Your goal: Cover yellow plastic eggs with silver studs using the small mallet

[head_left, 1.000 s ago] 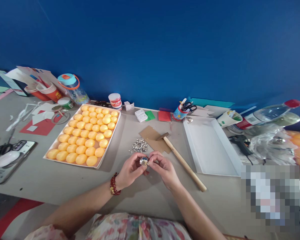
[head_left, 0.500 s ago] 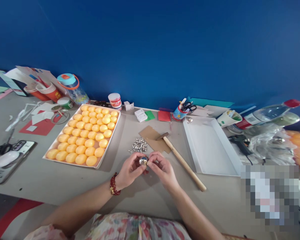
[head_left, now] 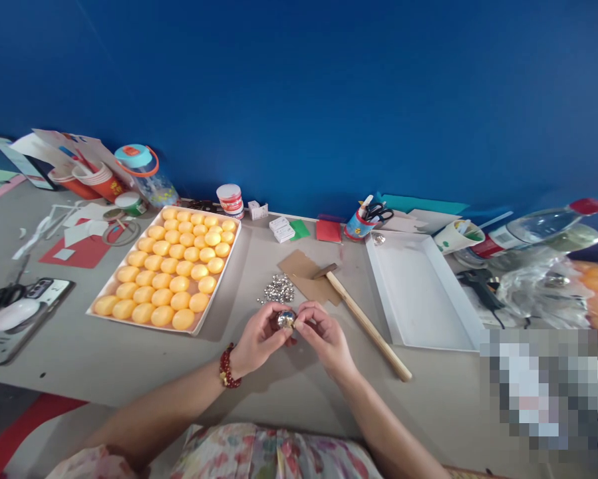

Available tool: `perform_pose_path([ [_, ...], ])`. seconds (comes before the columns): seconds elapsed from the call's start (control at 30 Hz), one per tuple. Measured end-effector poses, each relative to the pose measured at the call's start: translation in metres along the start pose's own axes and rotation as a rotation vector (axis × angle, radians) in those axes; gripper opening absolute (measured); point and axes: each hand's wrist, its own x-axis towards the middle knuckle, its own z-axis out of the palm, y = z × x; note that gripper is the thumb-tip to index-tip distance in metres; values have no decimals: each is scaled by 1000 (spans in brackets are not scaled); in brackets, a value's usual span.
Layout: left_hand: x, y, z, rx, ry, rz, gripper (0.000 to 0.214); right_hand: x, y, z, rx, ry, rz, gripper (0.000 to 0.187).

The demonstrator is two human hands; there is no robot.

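Both my hands meet over the grey table near its front edge. My left hand [head_left: 259,339], with a red bead bracelet on its wrist, is closed around a small shiny silver ball [head_left: 285,320]. My right hand [head_left: 323,336] pinches at the ball's right side with thumb and fingertips. Just beyond them lies a heap of small silver studs [head_left: 279,289]. A wooden-handled hammer [head_left: 366,324] rests to the right on a piece of brown card [head_left: 306,275].
A white tray of several yellow-orange balls [head_left: 166,269] stands at the left, and an empty white tray [head_left: 418,293] at the right. Cups, a jar, scissors, a phone, bottles and a glue gun crowd the table's edges. A blue wall is behind.
Hardly anything differs. My fingers have shifted slightly on the silver ball, and the view has tipped a little.
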Motion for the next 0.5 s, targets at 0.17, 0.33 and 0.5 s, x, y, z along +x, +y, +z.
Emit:
perform_pose_path([
  [0.17,0,-2,-1,7,-9,-3,29,-1,5,0,-59,15,-37,25],
  [0.33,-2,0,0,18,17,-7,29,-4,9,2,-139,45,-105,21],
  [0.5,-2,-1,1,14,23,5,30,-6,9,5,-248,80,-159,19],
])
